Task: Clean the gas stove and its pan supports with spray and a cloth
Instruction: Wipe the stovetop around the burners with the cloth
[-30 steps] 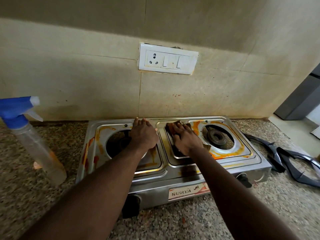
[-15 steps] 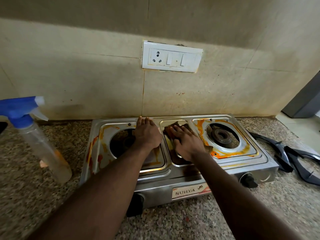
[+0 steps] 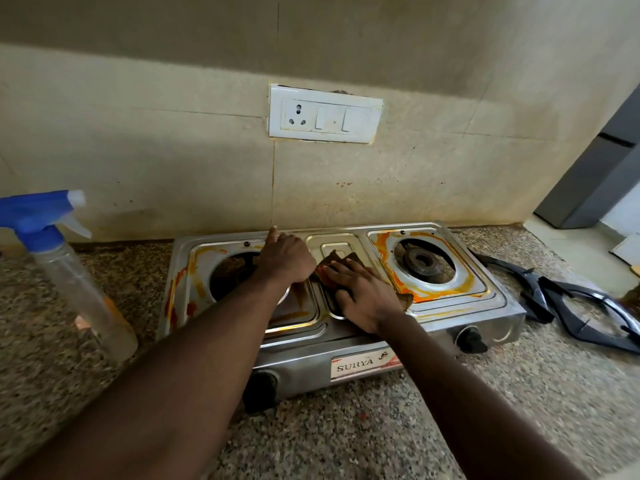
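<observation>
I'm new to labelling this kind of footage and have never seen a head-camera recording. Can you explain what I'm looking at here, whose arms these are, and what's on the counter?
There is no machine here. A person wears a wide-angle camera on the head, looking forward and down, so the two arms coming from the bottom edge are their own. The left hand rests on the steel gas stove, steadying it. The right hand presses a dark cloth flat onto the stove's middle section, with fingers spread. Orange stains ring both burners. On the speckled counter, a spray bottle with a blue head stands to the left, and the black pan supports lie to the right. A socket panel is on the wall.
</observation>
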